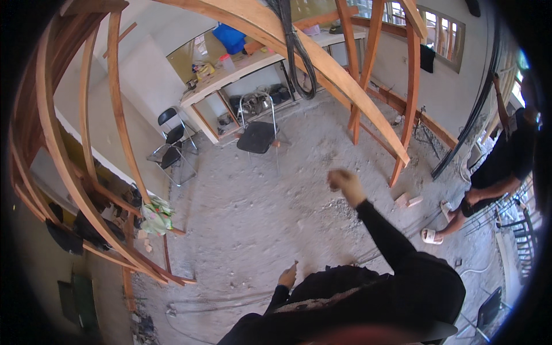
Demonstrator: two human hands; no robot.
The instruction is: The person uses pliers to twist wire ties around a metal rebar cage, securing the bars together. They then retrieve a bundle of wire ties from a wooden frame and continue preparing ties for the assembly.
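My right hand is stretched forward over the dusty floor, its fingers curled in and smeared a little by motion. Whatever it may hold is hidden. Lower down and closer to my body, my left hand is closed, with one narrow tip pointing up and away from it. Whether that tip is a finger or a small thing cannot be made out. Neither hand touches anything around it. Ahead of the right hand stands a black folding chair.
Curved wooden beams frame both sides, and a bundle of black cable hangs from one. A cluttered counter stands behind two folding chairs. Another person is at the right. A plastic bag hangs at the left.
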